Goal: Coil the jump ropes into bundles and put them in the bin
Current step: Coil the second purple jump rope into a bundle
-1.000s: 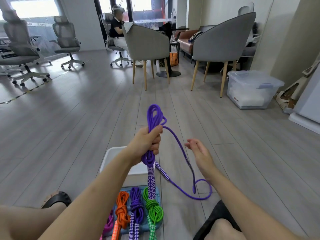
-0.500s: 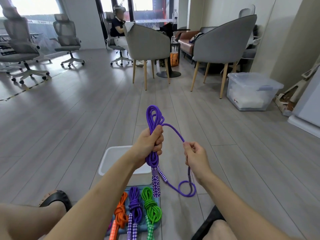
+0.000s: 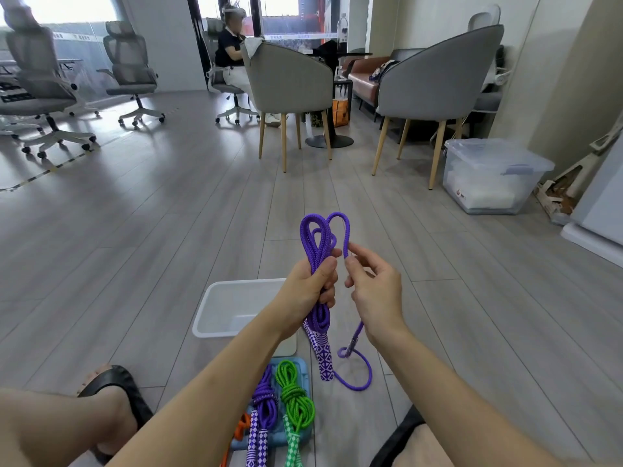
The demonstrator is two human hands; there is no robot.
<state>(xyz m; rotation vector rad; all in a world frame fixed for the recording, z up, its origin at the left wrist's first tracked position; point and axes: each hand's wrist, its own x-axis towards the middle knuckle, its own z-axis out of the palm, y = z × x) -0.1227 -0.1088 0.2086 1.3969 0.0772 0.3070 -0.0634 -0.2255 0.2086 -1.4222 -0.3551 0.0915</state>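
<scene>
Since half a second ago, the right hand (image 3: 374, 291) has come up beside the left hand (image 3: 308, 288), bringing one more loop of the purple jump rope (image 3: 317, 251) to the bundle; the loose tail on the floor is shorter.

On the left side, the white bin (image 3: 215, 318) stands open on the grey plank floor (image 3: 135, 247), just behind the left forearm. The left hand is closed around the gathered loops, with the patterned handle (image 3: 323, 355) hanging below it. The right thumb and forefinger pinch the new strand.

To do this step well, I think each loop should match the others in length, and the left grip should open only a little to receive it. The remaining tail (image 3: 357, 372) seems enough for wrapping, but its end is not clear.

Finished bundles (image 3: 295, 399) lie on a blue tray (image 3: 301, 369) near the knees.
</scene>
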